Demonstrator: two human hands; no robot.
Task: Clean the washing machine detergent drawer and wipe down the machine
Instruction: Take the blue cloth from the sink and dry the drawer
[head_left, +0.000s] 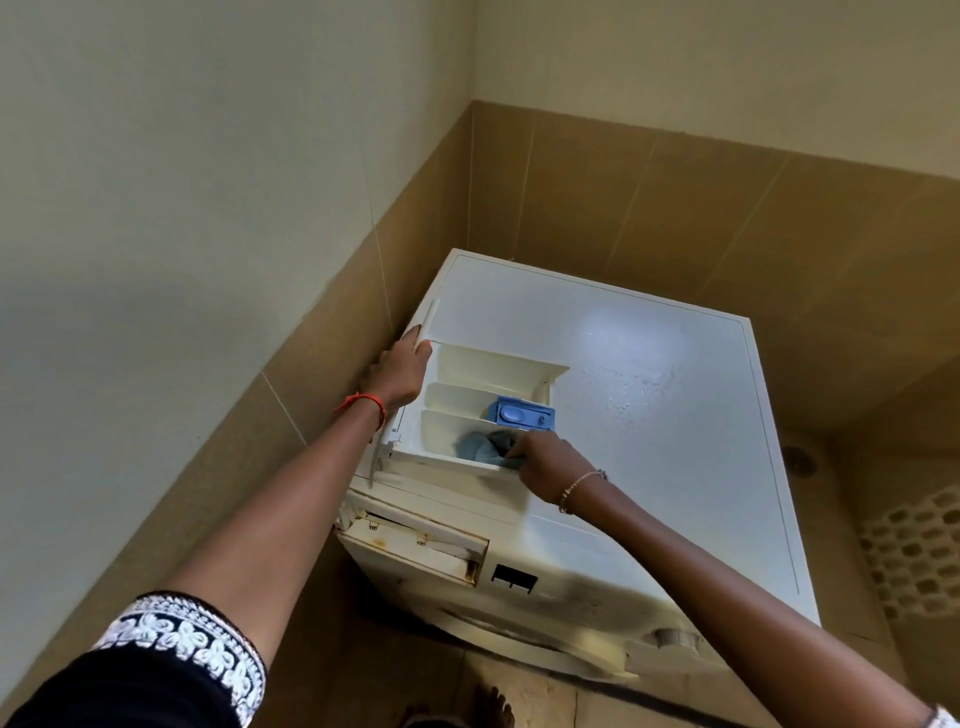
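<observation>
Drawer (467, 395) lying atop washer (675, 395), left hand (400, 371) gripping its front end, right hand (545, 462) clenched on cloth (480, 447) in nearest compartment

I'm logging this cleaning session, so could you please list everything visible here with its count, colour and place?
washing machine: one, white, in the corner against tan tiled walls
detergent drawer: one, white, removed and lying on the machine's top, three compartments
siphon cap: one, blue, in the drawer's middle compartment
cloth: one, grey-blue, pushed into the drawer's nearest compartment
drawer slot: one, open, rust-stained, front upper left of the machine
dial: one, grey, on the front panel
floor drain: one, right of the machine
left hand: steadies the drawer's far end, red thread at the wrist
right hand: grips the cloth, bracelet at the wrist
</observation>
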